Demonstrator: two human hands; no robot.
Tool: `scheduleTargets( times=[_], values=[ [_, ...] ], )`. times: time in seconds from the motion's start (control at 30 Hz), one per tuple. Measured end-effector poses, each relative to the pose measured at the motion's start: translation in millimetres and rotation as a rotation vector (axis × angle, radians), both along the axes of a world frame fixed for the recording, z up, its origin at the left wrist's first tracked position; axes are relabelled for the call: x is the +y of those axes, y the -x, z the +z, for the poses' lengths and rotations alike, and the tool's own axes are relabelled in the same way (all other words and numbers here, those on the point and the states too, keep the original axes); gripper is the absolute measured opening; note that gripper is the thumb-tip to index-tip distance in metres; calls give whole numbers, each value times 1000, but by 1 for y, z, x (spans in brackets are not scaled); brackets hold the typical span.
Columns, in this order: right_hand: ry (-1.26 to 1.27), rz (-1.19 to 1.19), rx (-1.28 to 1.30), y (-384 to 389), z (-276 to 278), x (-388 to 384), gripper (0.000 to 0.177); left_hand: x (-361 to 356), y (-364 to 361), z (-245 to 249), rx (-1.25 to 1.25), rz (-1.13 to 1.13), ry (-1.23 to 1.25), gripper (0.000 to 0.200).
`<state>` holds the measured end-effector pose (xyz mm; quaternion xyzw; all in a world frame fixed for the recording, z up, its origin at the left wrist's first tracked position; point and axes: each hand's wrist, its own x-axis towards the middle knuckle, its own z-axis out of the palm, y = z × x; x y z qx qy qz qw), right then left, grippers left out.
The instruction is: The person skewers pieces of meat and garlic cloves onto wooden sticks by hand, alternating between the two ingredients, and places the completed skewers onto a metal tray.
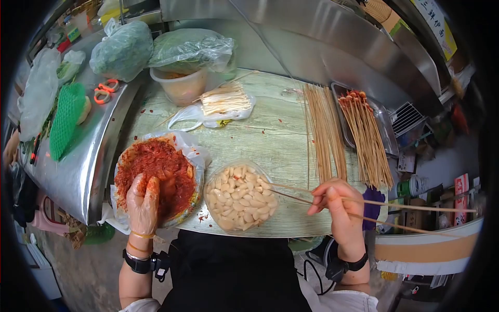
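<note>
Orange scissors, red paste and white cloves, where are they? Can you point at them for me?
Orange scissors (106,88): head view, on the handles.
Red paste (170,174): head view, middle of the mound.
White cloves (241,196): head view, middle of the pile.

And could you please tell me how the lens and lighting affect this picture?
In the head view, wide-angle distortion bows the front edge of the table and leaves black corners; glare streaks the metal counter at left; small highlights shine on the pale cloves; outer clutter looks softer than the middle.
</note>
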<state>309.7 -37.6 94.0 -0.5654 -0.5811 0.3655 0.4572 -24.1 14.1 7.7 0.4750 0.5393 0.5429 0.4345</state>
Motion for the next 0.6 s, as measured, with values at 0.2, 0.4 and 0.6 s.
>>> scheduleTargets(
  times=[0.2,0.4,0.6],
  values=[
    [-8,103,-206,7,-3,5,22,0,-5,2,408,35,-207,15],
    [5,27,-3,-2,-9,6,29,-6,-5,8,213,2,60,17],
    [244,36,663,-9,-33,46,31,0,-7,7,49,-139,57,17]
  ],
)
